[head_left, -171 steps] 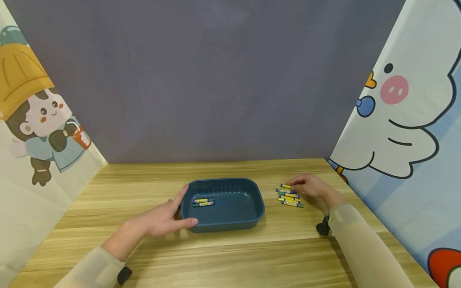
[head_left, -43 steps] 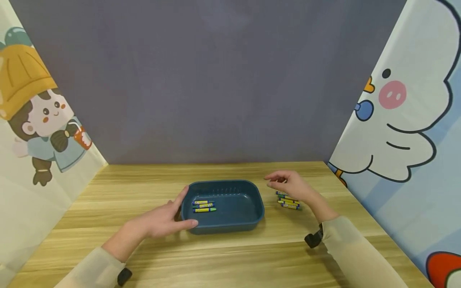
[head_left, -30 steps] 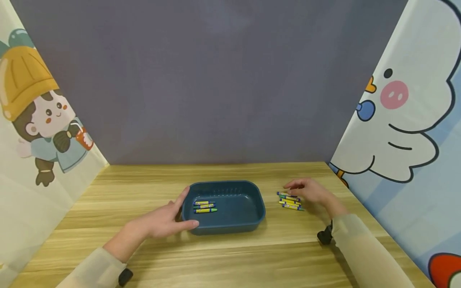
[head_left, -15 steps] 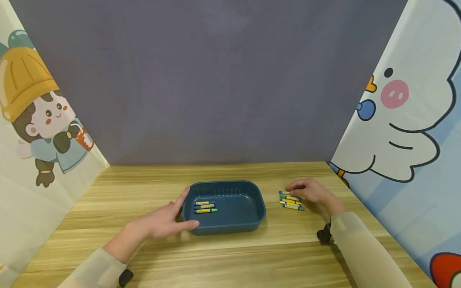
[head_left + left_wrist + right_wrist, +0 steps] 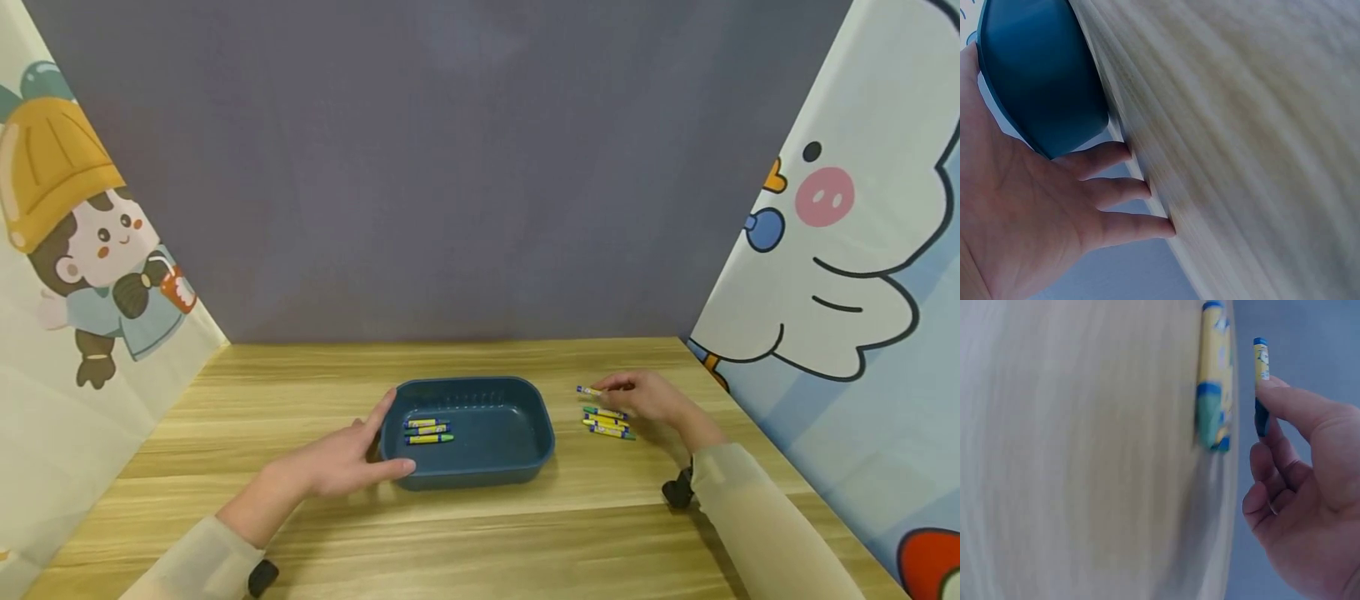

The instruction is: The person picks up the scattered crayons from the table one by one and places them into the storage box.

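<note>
My right hand (image 5: 647, 397) pinches a crayon (image 5: 588, 391) between thumb and fingers. In the right wrist view this crayon (image 5: 1262, 359) has a yellow patterned wrapper, a blue end band and a dark blue-green tip. Just below that hand, several yellow-wrapped crayons (image 5: 606, 422) lie in a small group, some with green tips. My left hand (image 5: 337, 457) rests spread against the left end of a dark blue tray (image 5: 480, 479), its thumb over the near rim. In the left wrist view straight fingers (image 5: 1124, 228) reach the tabletop beside the tray's wall. Inside the tray lie three crayons (image 5: 429, 431), side by side.
The wood-grain table (image 5: 465, 542) carries the tray in the middle and the loose crayons to its right. A grey panel (image 5: 457, 183) stands behind the table. Printed cartoon panels (image 5: 832, 275) flank both sides.
Earlier the tray held two crayons; now it holds three. My right hand went back to the group and lifted another crayon away from its far edge. My left hand stays put.
</note>
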Action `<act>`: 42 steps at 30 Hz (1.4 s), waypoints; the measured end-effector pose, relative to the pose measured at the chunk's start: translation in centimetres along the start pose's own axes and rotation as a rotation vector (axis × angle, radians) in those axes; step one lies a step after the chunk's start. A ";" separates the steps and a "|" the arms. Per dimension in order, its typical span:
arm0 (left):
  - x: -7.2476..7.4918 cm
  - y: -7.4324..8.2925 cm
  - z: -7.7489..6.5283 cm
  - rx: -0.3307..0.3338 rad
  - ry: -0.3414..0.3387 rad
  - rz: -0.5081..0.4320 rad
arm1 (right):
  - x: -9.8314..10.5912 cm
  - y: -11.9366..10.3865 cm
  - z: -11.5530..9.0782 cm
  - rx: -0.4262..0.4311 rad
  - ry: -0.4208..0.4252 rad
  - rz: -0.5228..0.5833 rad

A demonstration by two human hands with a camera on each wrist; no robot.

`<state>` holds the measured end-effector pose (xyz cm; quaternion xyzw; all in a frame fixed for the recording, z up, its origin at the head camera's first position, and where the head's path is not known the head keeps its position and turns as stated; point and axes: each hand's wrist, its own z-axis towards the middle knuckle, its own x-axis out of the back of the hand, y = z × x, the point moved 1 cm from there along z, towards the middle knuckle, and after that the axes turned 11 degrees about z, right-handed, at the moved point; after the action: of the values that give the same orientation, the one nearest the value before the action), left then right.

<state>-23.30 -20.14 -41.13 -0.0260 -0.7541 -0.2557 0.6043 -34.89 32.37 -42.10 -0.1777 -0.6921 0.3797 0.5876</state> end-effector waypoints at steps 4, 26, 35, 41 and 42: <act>0.0 0.0 0.1 -0.002 0.008 0.004 | -0.2 -1.8 0.1 0.052 0.002 0.000; 0.1 0.0 0.3 0.000 0.007 0.001 | -6.7 -14.9 1.1 0.320 -0.080 0.119; 0.1 -0.1 0.2 -0.007 0.012 -0.010 | -11.6 -17.1 1.7 0.358 -0.190 0.148; 0.0 -0.1 0.1 0.002 -0.004 -0.018 | -14.9 -18.2 2.2 0.331 -0.200 0.094; 0.0 -0.1 0.1 0.002 -0.006 -0.019 | -15.4 -18.5 2.2 0.326 -0.202 0.091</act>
<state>-23.45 -20.16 -41.15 -0.0189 -0.7565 -0.2606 0.5995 -29.54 9.04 -39.02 -0.0725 -0.6680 0.5289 0.5185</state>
